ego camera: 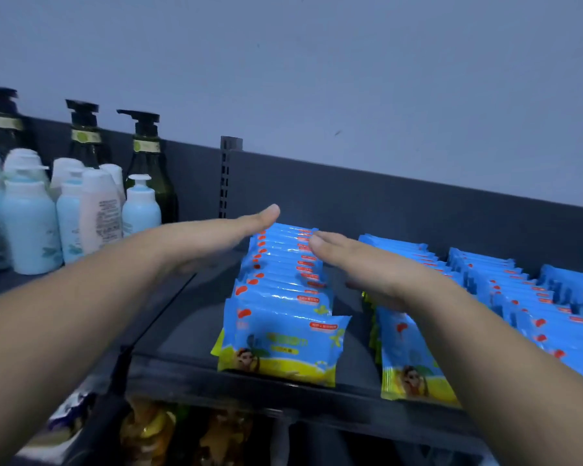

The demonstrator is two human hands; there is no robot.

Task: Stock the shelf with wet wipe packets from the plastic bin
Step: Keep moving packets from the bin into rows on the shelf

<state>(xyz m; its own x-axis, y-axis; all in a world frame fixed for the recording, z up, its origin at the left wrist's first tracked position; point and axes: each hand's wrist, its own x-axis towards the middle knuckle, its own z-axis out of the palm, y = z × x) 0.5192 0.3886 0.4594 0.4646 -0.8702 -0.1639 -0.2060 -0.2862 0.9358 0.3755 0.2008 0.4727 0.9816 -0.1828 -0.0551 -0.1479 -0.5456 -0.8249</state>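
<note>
Blue and yellow wet wipe packets stand on edge in rows on a dark shelf [189, 324]. The leftmost row [283, 287] runs from the shelf's front edge to the back panel. My left hand [216, 233] is held flat against that row's left side, fingers straight and together. On the row's right side, near its far end, my right hand [367, 267] lies flat, fingers extended. Neither hand holds a packet. Another row [408, 358] is partly hidden behind my right forearm, and further rows [519, 290] stand to the right. The plastic bin is not in view.
Light blue and pale pink lotion bottles [34, 223] and dark green pump bottles [148, 163] stand on the shelf's left part. A slotted upright [226, 176] rises from the grey back panel. Below the shelf's front lip [249, 388] lie yellowish packaged goods [148, 432].
</note>
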